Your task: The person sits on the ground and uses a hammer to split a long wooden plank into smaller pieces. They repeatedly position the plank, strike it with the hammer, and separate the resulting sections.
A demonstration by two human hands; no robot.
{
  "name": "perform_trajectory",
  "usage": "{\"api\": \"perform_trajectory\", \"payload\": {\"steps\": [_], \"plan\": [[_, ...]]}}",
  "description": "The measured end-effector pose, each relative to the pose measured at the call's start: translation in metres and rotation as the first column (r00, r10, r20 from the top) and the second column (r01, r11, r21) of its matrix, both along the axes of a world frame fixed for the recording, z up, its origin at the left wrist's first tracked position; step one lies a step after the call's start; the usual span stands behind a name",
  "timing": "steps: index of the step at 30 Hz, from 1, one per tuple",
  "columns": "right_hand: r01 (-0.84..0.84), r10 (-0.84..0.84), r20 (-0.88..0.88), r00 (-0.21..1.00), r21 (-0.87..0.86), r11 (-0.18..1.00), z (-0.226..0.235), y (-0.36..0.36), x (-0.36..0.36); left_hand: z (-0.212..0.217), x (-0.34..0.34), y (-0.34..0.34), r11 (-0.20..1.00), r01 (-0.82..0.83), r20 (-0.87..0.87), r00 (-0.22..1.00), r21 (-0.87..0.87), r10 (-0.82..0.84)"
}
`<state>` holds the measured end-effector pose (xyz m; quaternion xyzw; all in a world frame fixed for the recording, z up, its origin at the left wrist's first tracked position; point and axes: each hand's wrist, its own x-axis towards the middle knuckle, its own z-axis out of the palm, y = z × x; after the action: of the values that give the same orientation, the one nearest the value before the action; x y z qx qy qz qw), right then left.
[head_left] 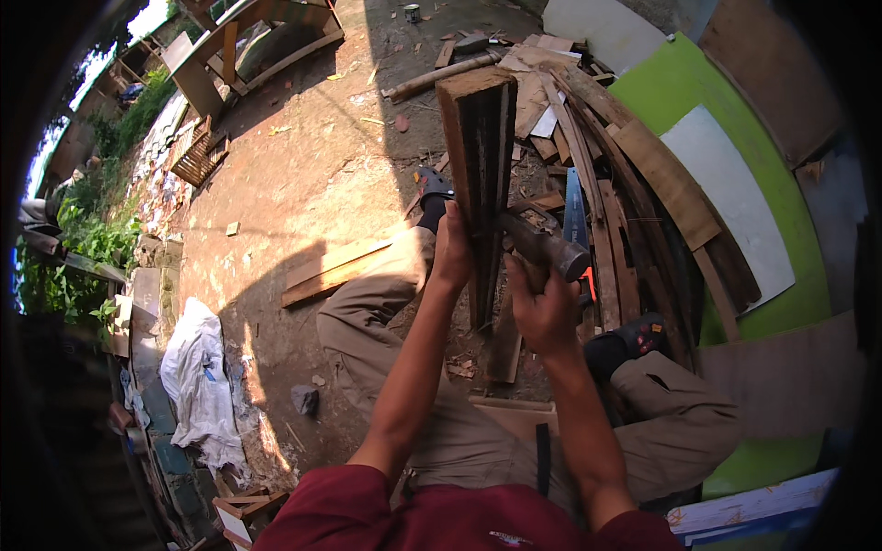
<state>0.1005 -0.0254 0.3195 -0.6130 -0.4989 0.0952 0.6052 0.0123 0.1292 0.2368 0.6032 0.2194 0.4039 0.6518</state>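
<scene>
A thick wooden beam [475, 165] with dark, worn sides stands on end between my legs, leaning slightly. My left hand [450, 250] is closed around its left edge, thumb pointing up. In my right hand [548, 314] is a hammer [551, 250]. Its dark metal head lies against or very close to the beam's right side, and I cannot tell whether they touch. Most of the hammer's handle is hidden by my fingers. Below the beam, a short board [503, 344] rests on the ground.
Scrap planks [611, 230] pile up on the right, with a blue-bladed saw [575, 216] among them. Behind lean green and white panels [776, 197]. Two boards [335, 268] lie left of my leg. A white sack [197, 376] and a stone [304, 399] are farther left.
</scene>
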Motion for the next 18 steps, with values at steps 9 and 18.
{"api": "perform_trajectory", "payload": {"steps": [9, 18], "plan": [[-0.004, -0.012, -0.108, 0.994, -0.145, 0.989, -0.063, 0.002, -0.01, 0.016, 0.004, 0.0, 0.96, -0.057, 0.207, 0.971, -0.273, 0.116], [0.056, -0.057, -0.113, 0.992, -0.013, 0.998, -0.019, -0.001, -0.017, 0.019, 0.0, -0.026, 0.977, -0.117, 0.16, 0.976, -0.177, 0.145]]}}
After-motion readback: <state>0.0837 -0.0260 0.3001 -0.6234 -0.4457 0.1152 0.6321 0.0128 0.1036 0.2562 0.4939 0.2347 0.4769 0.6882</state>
